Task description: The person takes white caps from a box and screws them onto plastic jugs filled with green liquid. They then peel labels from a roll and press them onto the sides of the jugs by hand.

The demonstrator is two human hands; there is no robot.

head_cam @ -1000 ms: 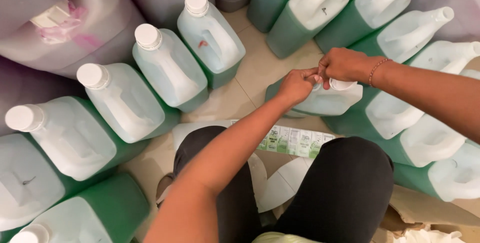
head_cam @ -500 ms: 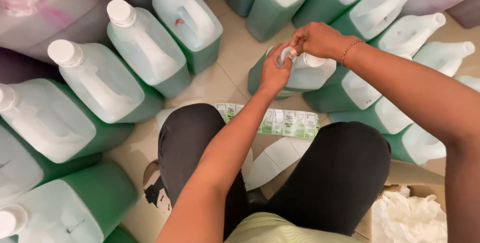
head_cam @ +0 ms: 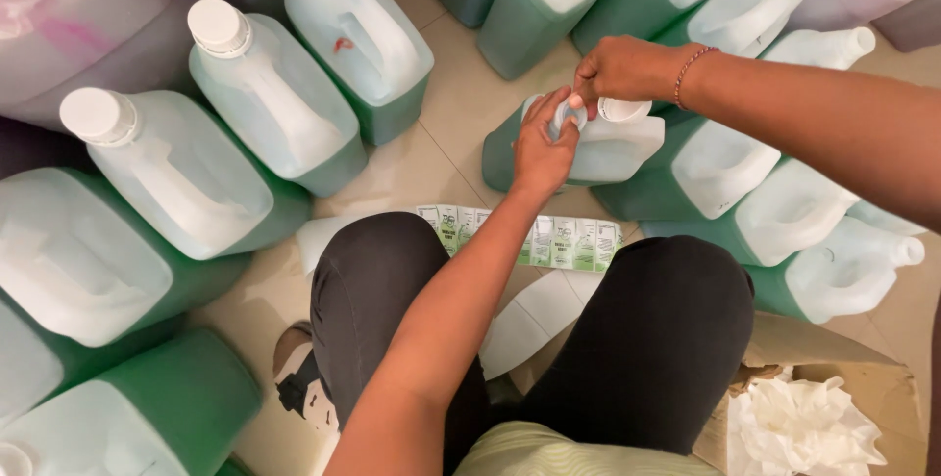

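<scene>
1. Head view: the jug (head_cam: 598, 148) stands on the floor just beyond the knees. The left hand (head_cam: 542, 148) is pinched on a small cap (head_cam: 568, 117); the right hand (head_cam: 622, 69) presses the jug's white neck.
2. Full of green liquid, the jug looks heavy, with smooth, slippery walls; its moulded handle is the place to lift. The cap is light and stiff.

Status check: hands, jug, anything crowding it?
Left hand and right hand both at the green jug neck. Small white cap between fingers. Other jugs close around.
</scene>
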